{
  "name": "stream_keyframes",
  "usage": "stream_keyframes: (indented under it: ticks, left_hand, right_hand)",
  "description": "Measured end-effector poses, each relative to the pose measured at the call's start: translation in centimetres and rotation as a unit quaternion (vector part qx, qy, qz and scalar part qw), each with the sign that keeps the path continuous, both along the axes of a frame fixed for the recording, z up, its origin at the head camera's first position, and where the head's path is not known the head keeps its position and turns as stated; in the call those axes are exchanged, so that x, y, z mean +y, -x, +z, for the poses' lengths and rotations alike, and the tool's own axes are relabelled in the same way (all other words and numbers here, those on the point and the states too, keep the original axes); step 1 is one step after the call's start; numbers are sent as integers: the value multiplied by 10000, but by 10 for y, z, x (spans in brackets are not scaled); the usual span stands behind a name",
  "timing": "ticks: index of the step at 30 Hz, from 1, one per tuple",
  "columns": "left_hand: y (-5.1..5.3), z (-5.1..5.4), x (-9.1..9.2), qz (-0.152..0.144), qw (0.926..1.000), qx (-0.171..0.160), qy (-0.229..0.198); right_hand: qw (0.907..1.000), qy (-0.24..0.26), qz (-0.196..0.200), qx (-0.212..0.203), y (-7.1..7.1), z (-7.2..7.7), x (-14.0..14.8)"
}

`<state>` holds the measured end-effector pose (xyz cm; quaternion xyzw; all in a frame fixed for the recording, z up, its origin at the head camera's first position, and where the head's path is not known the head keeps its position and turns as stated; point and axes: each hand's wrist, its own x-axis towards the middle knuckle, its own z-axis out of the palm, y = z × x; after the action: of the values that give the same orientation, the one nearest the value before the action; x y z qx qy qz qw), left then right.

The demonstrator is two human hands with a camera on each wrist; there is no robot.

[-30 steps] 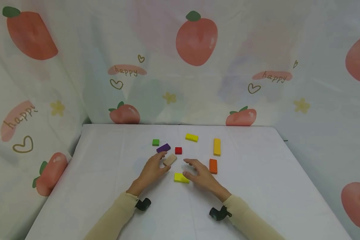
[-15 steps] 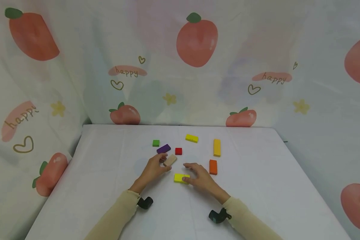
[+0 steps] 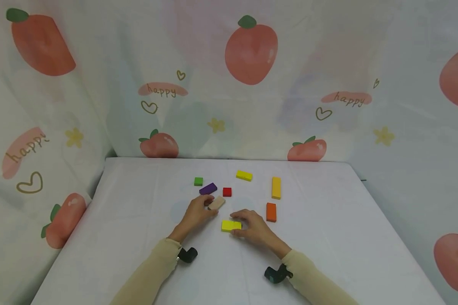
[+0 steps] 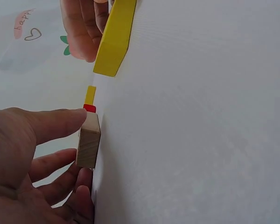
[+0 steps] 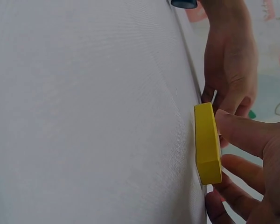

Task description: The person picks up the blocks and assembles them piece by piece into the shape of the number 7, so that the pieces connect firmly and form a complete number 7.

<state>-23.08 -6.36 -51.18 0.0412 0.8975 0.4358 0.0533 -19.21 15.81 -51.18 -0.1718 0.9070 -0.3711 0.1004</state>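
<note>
My left hand [image 3: 195, 212] has its thumb and fingers on either side of a plain wooden block [image 3: 216, 203]. In the left wrist view the thumb reaches the top edge of that wooden block [image 4: 87, 147], with the other fingers behind it; a firm grip cannot be made out. My right hand [image 3: 253, 226] spans the right end of a yellow block [image 3: 230, 225], thumb at its near side and fingers beyond its far side. In the right wrist view the thumb lies close to the yellow block [image 5: 206, 142]. Both blocks lie on the white table.
Beyond the hands lie a purple block [image 3: 208, 188], a green block [image 3: 198, 181], a red block [image 3: 227, 192] and another yellow block [image 3: 244, 175]. To the right are an amber block [image 3: 276, 188] and an orange block [image 3: 271, 212]. A printed curtain [image 3: 252, 118] hangs behind the table.
My right hand has lowered slightly toward the near side, its thumb sliding from over the yellow block to its near edge. My left fingers have drawn a little closer to the wooden block.
</note>
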Motion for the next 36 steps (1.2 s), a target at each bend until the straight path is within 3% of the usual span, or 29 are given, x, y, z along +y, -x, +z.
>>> stream_keyframes:
  ticks: [16, 25, 36]
  left_hand:
    - [6, -2, 3, 287, 9982, 55, 525]
    - [6, -6, 3, 260, 9983, 102, 503]
    - [2, -6, 1, 211, 9991, 131, 356]
  right_hand:
    - [9992, -377, 30, 118, 0, -4, 1]
    - [9986, -440, -76, 282, -1, -5, 0]
    - [9996, -80, -255, 77, 1, 5, 9]
